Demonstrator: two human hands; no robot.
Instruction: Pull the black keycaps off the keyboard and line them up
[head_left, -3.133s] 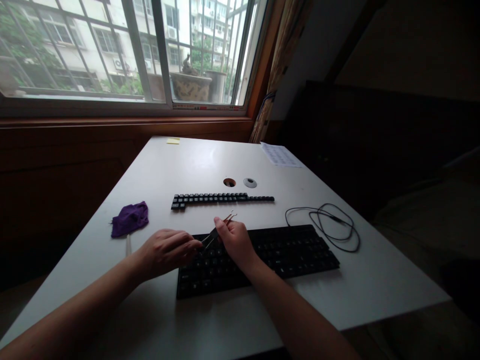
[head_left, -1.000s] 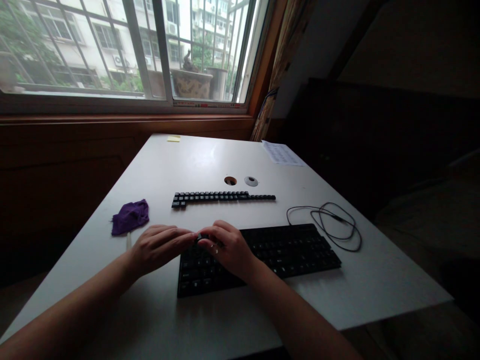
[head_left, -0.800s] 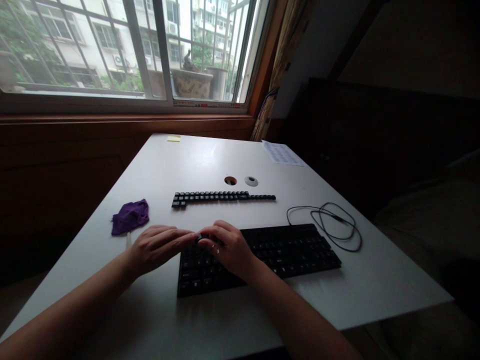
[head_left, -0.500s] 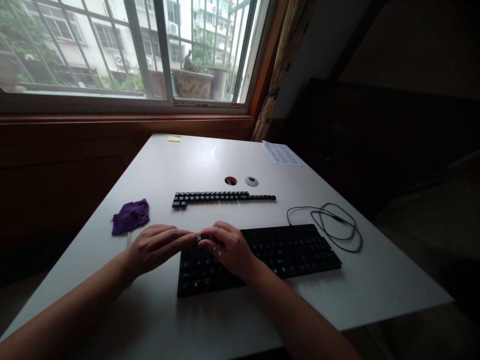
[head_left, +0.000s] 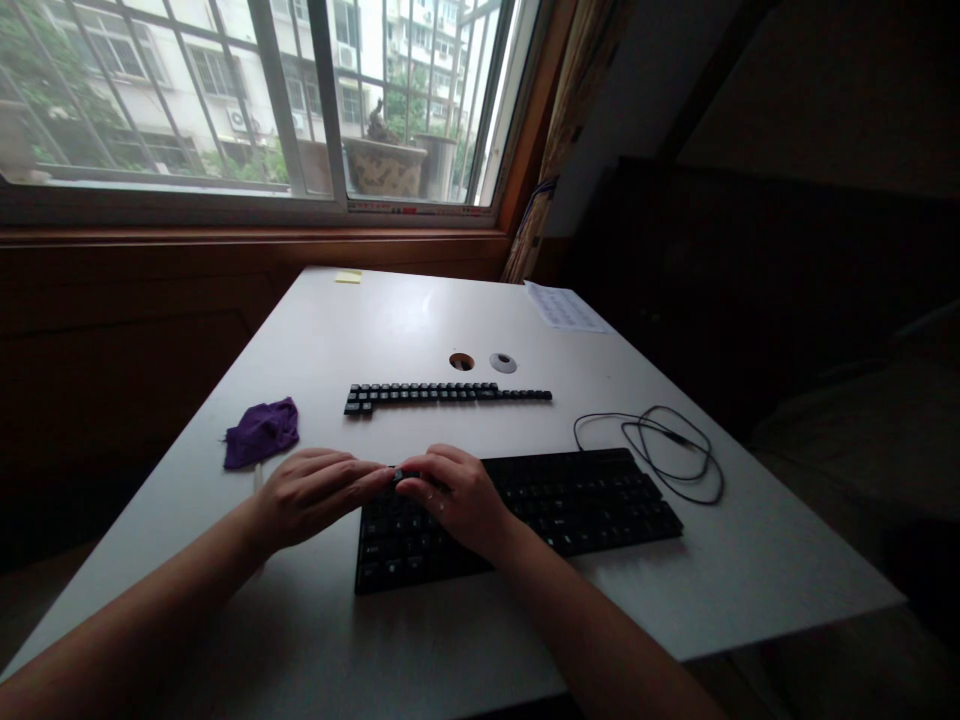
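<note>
Over the left end of a black keyboard (head_left: pixel 592 500), a small dark keycap (head_left: pixel 398 474) is held up between my two hands. My right hand (head_left: pixel 454 495) pinches it with thumb and forefinger, the other fingers curled above the keys. From the other side, my left hand (head_left: pixel 315 492) meets it with fingers pressed together; the thumb is hidden. Beyond the hands, several loose keycaps (head_left: pixel 427 394) are lined up in rows on the white table. A thin white stick (head_left: pixel 258 476) passes beneath my left wrist, beside a crumpled purple cloth (head_left: pixel 262 433).
A black cable (head_left: pixel 701 460) lies coiled right of the keyboard. Further back on the table (head_left: pixel 405 325) are a round hole (head_left: pixel 461 362), a grey grommet (head_left: pixel 503 363), a printed sheet (head_left: pixel 566 308) and a yellow sticky note (head_left: pixel 349 277). A barred window (head_left: pixel 225 100) stands behind.
Both hands stay at almost the same spot around the keycap, with only a slight shift of the fingers. Everything else on the table looks unchanged.
</note>
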